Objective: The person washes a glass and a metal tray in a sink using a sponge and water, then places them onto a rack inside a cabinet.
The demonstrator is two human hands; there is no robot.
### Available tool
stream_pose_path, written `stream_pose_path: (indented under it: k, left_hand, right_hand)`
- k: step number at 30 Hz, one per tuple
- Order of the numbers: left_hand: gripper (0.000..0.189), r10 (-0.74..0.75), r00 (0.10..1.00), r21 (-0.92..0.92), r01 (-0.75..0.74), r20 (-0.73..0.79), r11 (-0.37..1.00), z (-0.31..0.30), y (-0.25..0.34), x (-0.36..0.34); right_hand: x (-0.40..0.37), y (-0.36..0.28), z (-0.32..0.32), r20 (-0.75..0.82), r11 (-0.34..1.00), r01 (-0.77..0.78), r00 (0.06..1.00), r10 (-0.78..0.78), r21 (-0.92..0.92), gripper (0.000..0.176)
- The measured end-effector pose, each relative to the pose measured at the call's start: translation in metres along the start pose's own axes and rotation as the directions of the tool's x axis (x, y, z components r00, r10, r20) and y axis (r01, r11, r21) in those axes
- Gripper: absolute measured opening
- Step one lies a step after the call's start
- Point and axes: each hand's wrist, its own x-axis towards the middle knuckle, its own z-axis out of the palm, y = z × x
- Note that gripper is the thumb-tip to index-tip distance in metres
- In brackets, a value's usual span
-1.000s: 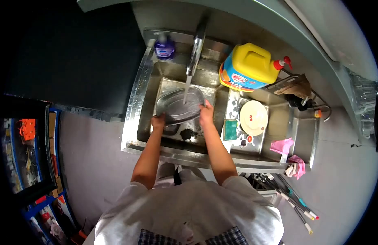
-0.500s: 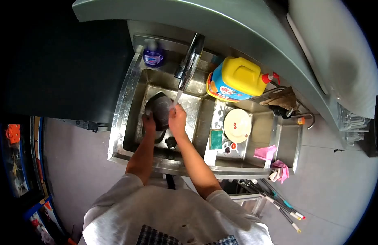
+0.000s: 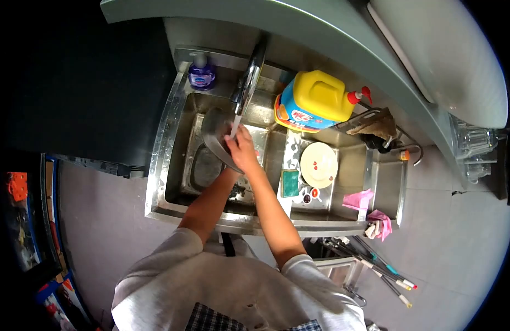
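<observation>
Two hands: both reach out ahead of me over the sink (image 3: pixel 165 165) and meet at the pan (image 3: pixel 211 132)
Pan: touches the right hand (image 3: pixel 243 150) and spreads to that hand's left and beyond; it is tipped up on edge, not flat
Long axis: runs from far-left to near-right, ending under the right wrist
Right hand: the nearer one, laid on the pan's upper face with fingers loosely bent; I cannot tell whether they clamp the rim
Left hand: hidden under the right wrist; only the left forearm (image 3: pixel 208 204) shows, angled rightward, so I cannot tell its grip
Water (image 3: pixel 234 126): falls from the tap (image 3: pixel 246 83) just beyond the right fingertips onto the pan
Right of the hands: sponge (image 3: pixel 290 183) and plate (image 3: pixel 319 164), apart from the pan
</observation>
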Motion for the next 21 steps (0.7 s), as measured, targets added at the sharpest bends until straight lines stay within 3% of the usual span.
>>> stream_pose_path:
  k: [1, 3, 6, 7, 9, 12, 15, 16, 19, 21]
  left_hand:
    - [0.06, -0.04, 0.997, -0.071, 0.044, 0.059, 0.997, 0.007, 0.004, -0.004]
    - [0.059, -0.095, 0.984, -0.174, 0.122, 0.153, 0.977, 0.01, 0.007, -0.011]
    - [0.058, -0.146, 0.954, -0.267, 0.218, 0.263, 0.939, 0.009, 0.014, -0.022]
    - [0.058, -0.157, 0.944, -0.288, 0.243, 0.29, 0.926, 0.007, 0.018, -0.025]
    - [0.057, -0.176, 0.925, -0.315, 0.287, 0.337, 0.905, 0.004, 0.023, -0.032]
    - [0.056, -0.202, 0.897, -0.348, 0.348, 0.392, 0.87, -0.008, 0.033, -0.043]
    - [0.056, -0.2, 0.886, -0.376, 0.369, 0.418, 0.85, -0.032, 0.052, -0.056]
    - [0.055, -0.185, 0.889, -0.397, 0.362, 0.419, 0.843, -0.041, 0.061, -0.061]
    - [0.05, -0.081, 0.923, -0.546, 0.291, 0.376, 0.786, -0.065, 0.1, -0.086]
    - [0.042, -0.048, 0.979, -0.471, 0.137, 0.196, 0.871, -0.047, 0.133, -0.111]
  right_hand:
    - [-0.007, 0.025, -0.001, -0.037, 0.998, 0.03, 0.999, -0.033, -0.056, 0.046]
    - [-0.006, 0.037, -0.021, -0.019, 0.996, -0.051, 0.999, 0.05, -0.08, 0.047]
    - [-0.003, 0.072, -0.033, 0.058, 0.941, -0.336, 0.941, 0.334, 0.035, 0.053]
    - [-0.002, 0.08, -0.035, 0.166, 0.855, -0.503, 0.861, 0.481, 0.131, 0.051]
    - [0.001, 0.092, -0.032, 0.252, 0.876, -0.472, 0.864, 0.436, 0.099, 0.048]
    - [0.0, 0.096, -0.026, 0.209, 0.87, -0.469, 0.876, 0.435, 0.151, 0.044]
    - [-0.002, 0.082, -0.035, 0.254, 0.676, -0.649, 0.76, 0.599, 0.349, 0.038]
    - [-0.005, 0.076, -0.032, 0.237, 0.611, -0.625, 0.767, 0.597, 0.486, 0.035]
    - [-0.017, 0.088, -0.036, 0.17, 0.638, -0.602, 0.778, 0.605, 0.48, 0.034]
    - [-0.032, 0.109, -0.025, 0.17, 0.625, -0.623, 0.759, 0.629, 0.47, 0.039]
